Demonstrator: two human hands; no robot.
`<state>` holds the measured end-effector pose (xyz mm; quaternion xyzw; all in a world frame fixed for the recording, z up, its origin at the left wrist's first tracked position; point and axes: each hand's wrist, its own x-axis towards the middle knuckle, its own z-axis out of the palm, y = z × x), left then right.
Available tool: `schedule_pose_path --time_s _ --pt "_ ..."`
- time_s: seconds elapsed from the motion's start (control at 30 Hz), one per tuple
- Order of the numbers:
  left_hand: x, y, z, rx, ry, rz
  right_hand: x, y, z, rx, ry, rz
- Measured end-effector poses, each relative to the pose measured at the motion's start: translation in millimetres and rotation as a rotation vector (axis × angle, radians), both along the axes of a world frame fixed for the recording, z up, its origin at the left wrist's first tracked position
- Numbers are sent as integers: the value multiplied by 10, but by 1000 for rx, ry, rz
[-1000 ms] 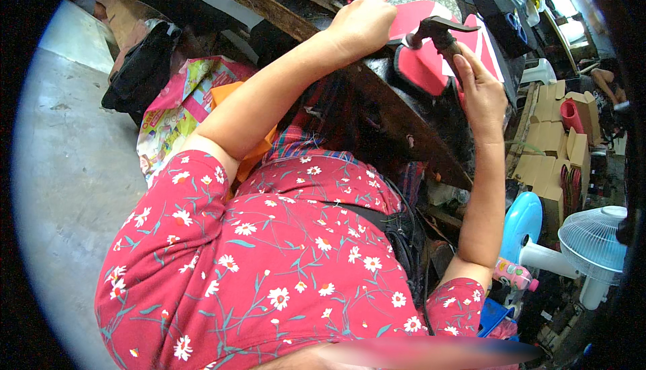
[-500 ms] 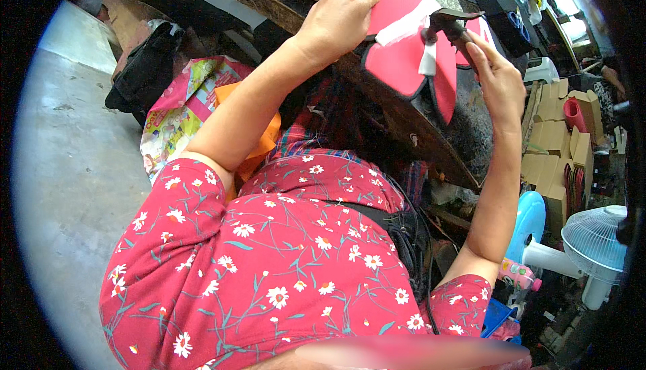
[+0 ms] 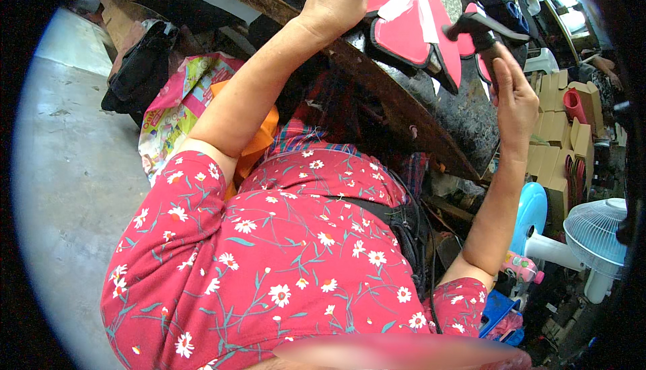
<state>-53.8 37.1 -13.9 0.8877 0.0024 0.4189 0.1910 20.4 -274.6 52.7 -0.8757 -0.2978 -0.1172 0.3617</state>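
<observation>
My left hand (image 3: 340, 3) is closed, its fingers pinching the edge of a pink-red fabric piece (image 3: 410, 30) at the top of the view. This piece has black edging and white strips across it, and lies over the dark workbench (image 3: 464, 118). To the right of it, my right hand (image 3: 517, 94) grips the handle of a dark metal hammer (image 3: 486, 31). The hammer's head is held above the bench at the piece's right side, partly covering more pink-red material.
Brown cardboard boxes (image 3: 555, 141) stand on the right, with a white and blue fan (image 3: 597, 235) below them. A colourful bag (image 3: 178, 111) and a black bag (image 3: 141, 67) are left of the bench. Grey floor (image 3: 81, 202) stretches along the left.
The hammer has moved from over the pink-red piece to the right, together with my right hand. My left hand has shifted slightly up, still pinching the piece.
</observation>
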Motion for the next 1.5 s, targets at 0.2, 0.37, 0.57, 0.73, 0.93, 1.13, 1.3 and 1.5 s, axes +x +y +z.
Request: schedule_pose_path --time_s 0.2,0.37,0.57,0.73,0.93,1.13,1.3,1.5 --pt "-40 -165 202 106 110 19 26 127 -311 -205 -57 -48" --pt "-131 6 689 104 -268 -256 39 -144 -378 111 -58 73" --pt "6 1338 1671 477 -104 276 8 -610 -503 -75 -256 -146" --pt "507 1736 1226 344 271 283 -14 -729 -641 -294 -435 -187" --pt "325 1391 1144 284 -298 48 -11 -664 -656 -433 -534 -96" --pt "-1025 1030 886 -21 -207 39 -2 -647 -648 -446 -528 -117" --pt "-1355 1148 662 -156 -264 88 -6 -640 -659 -454 -525 -129" --pt "-1342 1330 822 -234 -393 65 -17 -623 -650 -457 -542 -133"
